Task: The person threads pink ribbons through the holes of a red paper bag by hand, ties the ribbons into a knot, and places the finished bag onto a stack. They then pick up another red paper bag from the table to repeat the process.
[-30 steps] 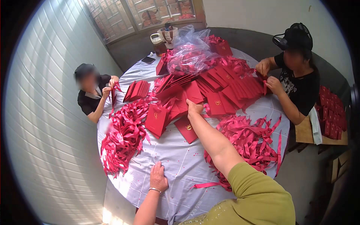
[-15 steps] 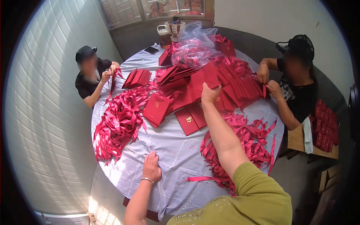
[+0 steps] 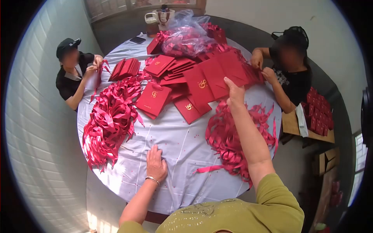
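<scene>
My right hand (image 3: 234, 93) reaches over the middle of the table, thumb on top, pinching a flat red paper bag (image 3: 224, 72) among overlapping flat bags. To its left lies another red bag with a gold emblem (image 3: 202, 84). My left hand (image 3: 156, 163) rests palm down on the white tablecloth (image 3: 182, 155), fingers stretched out and holding nothing. A heap of loose red ribbons (image 3: 221, 134) lies beneath and beside my right forearm. Two further bags with gold emblems (image 3: 154, 98) lie ahead of my left hand.
A bigger ribbon pile (image 3: 110, 120) covers the left side. People on both sides handle red ribbon pieces. At the back are clear plastic wrapping (image 3: 186, 37), a jug (image 3: 151, 25) and a phone (image 3: 138, 40). Stacked red bags (image 3: 318, 112) sit on a low stand at right.
The view has shifted, so the table sits higher and further left. My right hand has moved right, pulling on the red bag, which now spreads wider. My left hand stays on the cloth.
</scene>
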A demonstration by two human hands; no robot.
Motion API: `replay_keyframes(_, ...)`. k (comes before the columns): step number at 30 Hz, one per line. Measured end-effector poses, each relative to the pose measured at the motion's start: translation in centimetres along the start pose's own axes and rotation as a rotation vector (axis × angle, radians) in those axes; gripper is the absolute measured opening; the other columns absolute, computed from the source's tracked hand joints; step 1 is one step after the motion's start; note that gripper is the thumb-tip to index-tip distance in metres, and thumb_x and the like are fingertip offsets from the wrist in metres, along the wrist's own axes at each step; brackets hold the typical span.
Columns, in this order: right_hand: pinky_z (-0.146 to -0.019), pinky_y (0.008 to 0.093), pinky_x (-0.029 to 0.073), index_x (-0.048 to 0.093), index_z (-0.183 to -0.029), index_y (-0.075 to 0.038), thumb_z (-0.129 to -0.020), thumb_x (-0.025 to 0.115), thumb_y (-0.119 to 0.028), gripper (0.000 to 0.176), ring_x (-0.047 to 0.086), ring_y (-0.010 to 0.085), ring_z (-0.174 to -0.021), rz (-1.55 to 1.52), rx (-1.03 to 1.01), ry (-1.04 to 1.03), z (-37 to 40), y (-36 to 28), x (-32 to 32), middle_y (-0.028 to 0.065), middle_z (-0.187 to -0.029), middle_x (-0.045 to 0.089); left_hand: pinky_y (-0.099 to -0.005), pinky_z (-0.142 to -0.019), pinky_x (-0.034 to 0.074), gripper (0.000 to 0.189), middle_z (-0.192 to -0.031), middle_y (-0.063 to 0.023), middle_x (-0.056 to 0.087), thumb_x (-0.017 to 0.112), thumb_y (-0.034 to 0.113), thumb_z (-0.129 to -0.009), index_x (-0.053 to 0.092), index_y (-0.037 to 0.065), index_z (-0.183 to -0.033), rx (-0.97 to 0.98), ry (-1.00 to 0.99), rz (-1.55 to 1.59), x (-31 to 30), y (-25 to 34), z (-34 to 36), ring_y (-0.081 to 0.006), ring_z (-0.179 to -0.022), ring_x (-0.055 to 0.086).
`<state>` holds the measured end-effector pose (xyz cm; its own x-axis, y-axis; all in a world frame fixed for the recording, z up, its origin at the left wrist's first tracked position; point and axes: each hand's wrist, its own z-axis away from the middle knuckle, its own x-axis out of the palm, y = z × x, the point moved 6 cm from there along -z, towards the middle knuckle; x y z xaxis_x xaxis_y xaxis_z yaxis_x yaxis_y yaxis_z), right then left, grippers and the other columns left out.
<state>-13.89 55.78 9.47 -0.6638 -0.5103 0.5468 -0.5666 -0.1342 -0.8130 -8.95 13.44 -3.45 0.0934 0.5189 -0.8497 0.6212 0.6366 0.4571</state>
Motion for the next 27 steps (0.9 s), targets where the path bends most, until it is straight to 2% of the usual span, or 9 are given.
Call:
replay_keyframes(3, -0.088, 0.0363, 0.054, 0.058, -0.119, 0.000, -0.072, 0.076, 0.002, 0.051, 0.065, 0.0237, -0.096, 0.042, 0.392, -0.101, 3.4, 0.7, -1.0, 0.0103, -0.110, 0.066, -0.0513, -0.113, 0.022, 0.055, -0.143, -0.0263, 0.039, 0.061, 0.016, -0.081, 0.042, -0.002, -0.129, 0.030, -0.027, 0.096, 0.0, -0.9, -0.1, -0.0401, -0.136, 0.034)
replay_keyframes(5, -0.085, 0.0400, 0.056, 0.058, -0.117, 0.004, -0.073, 0.076, 0.000, 0.048, 0.067, 0.0260, -0.093, 0.118, 0.603, -0.183, 7.1, 0.9, -1.5, 0.0128, -0.109, 0.066, -0.0481, -0.112, 0.026, 0.067, -0.142, -0.0284, 0.039, 0.067, 0.024, -0.082, 0.037, -0.003, -0.135, -0.120, -0.116, 0.355, -1.9, -1.3, -0.9, -0.0422, -0.136, 0.033)
replay_keyframes(8, -0.083, 0.0431, 0.056, 0.058, -0.117, 0.004, -0.073, 0.076, -0.001, 0.048, 0.066, 0.0273, -0.093, 0.181, 0.625, -0.218, 14.3, 0.5, -1.1, 0.0135, -0.109, 0.066, -0.0433, -0.110, 0.031, 0.079, -0.140, -0.0282, 0.040, 0.073, 0.029, -0.080, 0.032, -0.002, -0.140, -0.249, -0.137, 0.672, -4.3, -0.7, -1.3, -0.0392, -0.134, 0.036)
replay_keyframes(11, -0.087, 0.0406, 0.054, 0.057, -0.120, 0.001, -0.074, 0.074, 0.001, 0.050, 0.065, 0.0248, -0.098, 0.138, 0.599, -0.135, 21.5, 1.9, -2.2, 0.0117, -0.111, 0.066, -0.0394, -0.108, 0.034, 0.077, -0.138, -0.0175, 0.046, 0.073, 0.017, -0.083, 0.027, 0.005, -0.143, -0.424, -0.088, 1.612, -3.2, 1.6, -0.9, -0.0272, -0.125, 0.046)
replay_keyframes(13, -0.090, 0.0367, 0.052, 0.057, -0.122, 0.000, -0.075, 0.073, 0.001, 0.050, 0.063, 0.0227, -0.101, 0.144, 0.604, -0.015, 27.0, 0.8, -1.5, 0.0097, -0.114, 0.064, -0.0375, -0.106, 0.037, 0.068, -0.135, -0.0145, 0.049, 0.072, 0.009, -0.083, 0.034, 0.006, -0.140, -0.599, -0.080, 1.783, -1.7, 1.9, -0.4, -0.0229, -0.124, 0.049)
replay_keyframes(17, -0.091, 0.0347, 0.050, 0.058, -0.121, -0.001, -0.077, 0.073, 0.001, 0.047, 0.062, 0.0203, -0.102, 0.157, 0.441, 0.023, 33.5, -1.3, -1.6, 0.0081, -0.114, 0.064, -0.0411, -0.092, 0.051, 0.048, -0.112, -0.0071, 0.064, 0.074, 0.011, -0.079, 0.054, 0.004, -0.123, -0.699, -0.162, 1.900, -2.3, 1.1, 1.6, -0.0228, -0.103, 0.063)
replay_keyframes(20, -0.091, 0.0343, 0.050, 0.057, -0.121, -0.001, -0.077, 0.073, 0.000, 0.047, 0.061, 0.0191, -0.102, 0.172, 0.424, -0.054, 36.1, -3.9, -0.8, 0.0073, -0.113, 0.063, -0.0412, -0.093, 0.050, 0.052, -0.113, -0.0071, 0.064, 0.076, 0.012, -0.078, 0.054, 0.005, -0.125, -0.771, -0.383, 2.055, -1.8, 2.0, 4.1, -0.0229, -0.105, 0.062)
replay_keyframes(26, -0.099, 0.0350, 0.043, 0.049, -0.130, -0.001, -0.077, 0.074, -0.003, 0.059, 0.053, 0.0185, -0.112, 0.186, 0.419, -0.252, 40.0, -6.0, -2.2, 0.0069, -0.124, 0.056, -0.0390, -0.091, 0.050, 0.056, -0.115, -0.0067, 0.064, 0.078, 0.015, -0.076, 0.054, 0.005, -0.126, -0.559, -0.318, 1.980, -4.5, 3.4, 6.3, -0.0224, -0.104, 0.062)
replay_keyframes(27, -0.101, 0.0353, 0.041, 0.047, -0.132, -0.001, -0.076, 0.074, -0.003, 0.062, 0.052, 0.0185, -0.114, 0.195, 0.447, -0.351, 40.3, -6.1, -2.8, 0.0069, -0.126, 0.054, -0.0342, -0.082, 0.051, 0.048, -0.104, -0.0053, 0.065, 0.077, 0.017, -0.076, 0.057, 0.006, -0.118, -0.531, -0.240, 1.920, -6.2, 3.9, 6.3, -0.0190, -0.092, 0.063)
